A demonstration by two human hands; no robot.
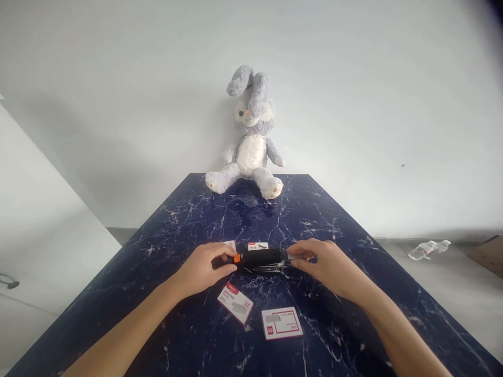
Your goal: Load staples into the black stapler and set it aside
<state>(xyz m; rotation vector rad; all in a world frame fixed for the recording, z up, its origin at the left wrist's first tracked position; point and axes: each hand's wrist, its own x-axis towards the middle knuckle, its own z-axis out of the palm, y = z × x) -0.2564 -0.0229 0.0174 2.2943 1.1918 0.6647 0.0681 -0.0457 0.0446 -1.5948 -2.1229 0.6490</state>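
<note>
A black stapler with an orange tab lies crosswise between my hands, its metal staple rail showing along the near side. My left hand grips the end with the orange tab between thumb and fingers. At the opposite end, my right hand pinches the metal end of the stapler; a small greyish piece shows by its fingertips, too small to name. Nearer to me lie a tilted white and red staple box and another white box with a red frame.
Behind the stapler are two more small boxes, one partly covered by it and one by my left hand. A grey plush rabbit sits at the far edge of the dark blue marbled table. Plastic bottles lie on the floor at right.
</note>
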